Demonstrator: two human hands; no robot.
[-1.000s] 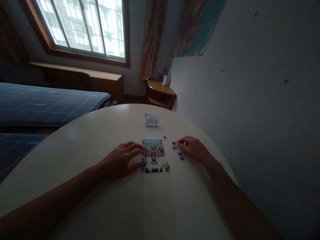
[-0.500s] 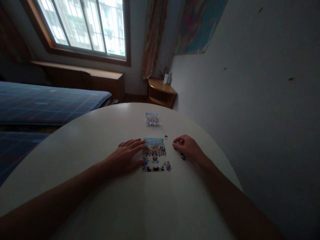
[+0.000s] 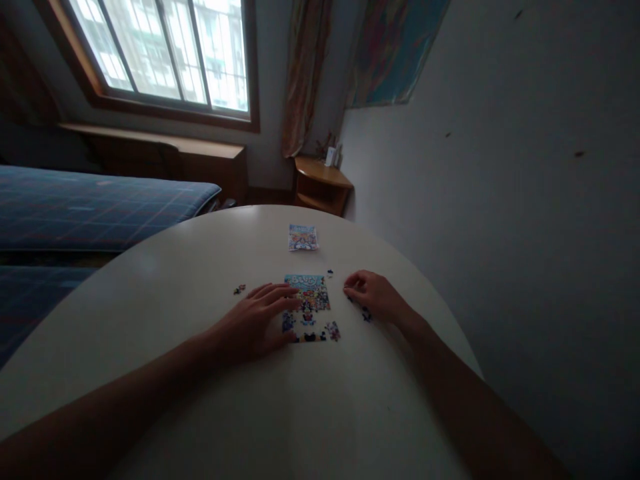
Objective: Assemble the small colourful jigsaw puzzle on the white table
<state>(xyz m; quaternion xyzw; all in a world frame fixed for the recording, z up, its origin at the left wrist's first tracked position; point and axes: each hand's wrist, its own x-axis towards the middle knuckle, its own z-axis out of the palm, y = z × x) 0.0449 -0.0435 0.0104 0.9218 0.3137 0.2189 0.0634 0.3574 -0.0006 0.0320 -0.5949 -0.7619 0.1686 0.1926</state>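
A small, partly assembled jigsaw puzzle (image 3: 315, 283) lies flat on the white table, with gaps in its lower half. My left hand (image 3: 260, 313) rests open across its left side, fingers spread and covering some of it. To the right of the puzzle, my right hand (image 3: 375, 295) is closed in a pinch on what looks like a small puzzle piece, mostly hidden by the fingertips. Beneath that hand lie dark loose pieces (image 3: 367, 314). One loose piece (image 3: 330, 273) sits by the puzzle's upper right corner, and a joined cluster (image 3: 333, 330) touches or nearly touches its lower right.
Beyond the puzzle lies a small picture sheet (image 3: 303, 238). More loose pieces (image 3: 239, 289) are left of the puzzle. The round table (image 3: 320, 413) has a curved edge, with a wall (image 3: 500, 233) on the right and a blue plaid mattress (image 3: 100, 207) on the left.
My left hand has slid right, further over the puzzle, uncovering the loose pieces on the left. My right hand stays pinched in nearly the same place.
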